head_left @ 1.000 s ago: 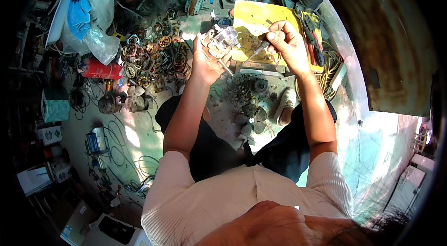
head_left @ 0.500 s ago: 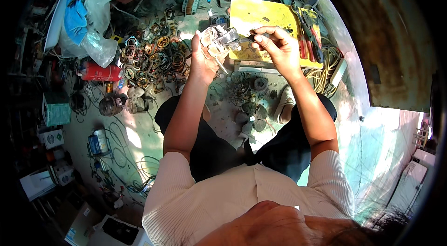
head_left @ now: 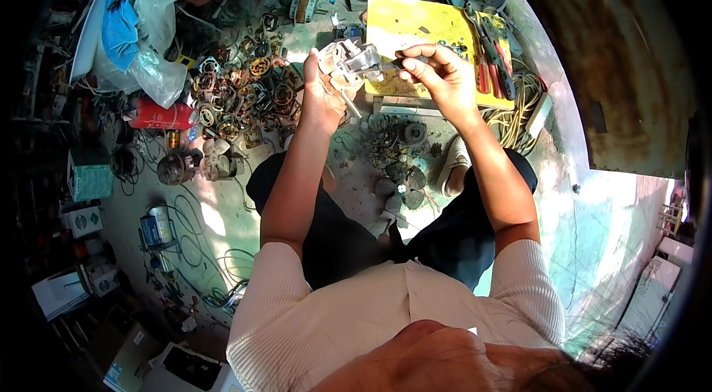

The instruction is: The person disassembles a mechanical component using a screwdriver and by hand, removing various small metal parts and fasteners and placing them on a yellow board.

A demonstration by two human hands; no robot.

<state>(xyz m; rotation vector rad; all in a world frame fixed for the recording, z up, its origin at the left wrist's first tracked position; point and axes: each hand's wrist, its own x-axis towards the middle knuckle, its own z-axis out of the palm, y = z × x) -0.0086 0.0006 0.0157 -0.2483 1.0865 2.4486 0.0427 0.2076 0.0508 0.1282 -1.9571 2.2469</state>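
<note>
I sit on the floor with both arms raised in front of me. My left hand grips a small grey metal motor part with a thin shaft sticking down from it. My right hand is closed on a dark-handled tool whose tip meets the right side of that part. Both hands hover above a yellow board lying on the floor.
A heap of small motor windings and rotors lies to the left. Dark metal parts sit between my legs. Red-handled pliers rest on the board's right edge beside coiled yellow cable. Plastic bags, a red canister and boxes line the left.
Both hands have shifted slightly left and nearer together with the part. The right hand has lowered its tool against the part's side.
</note>
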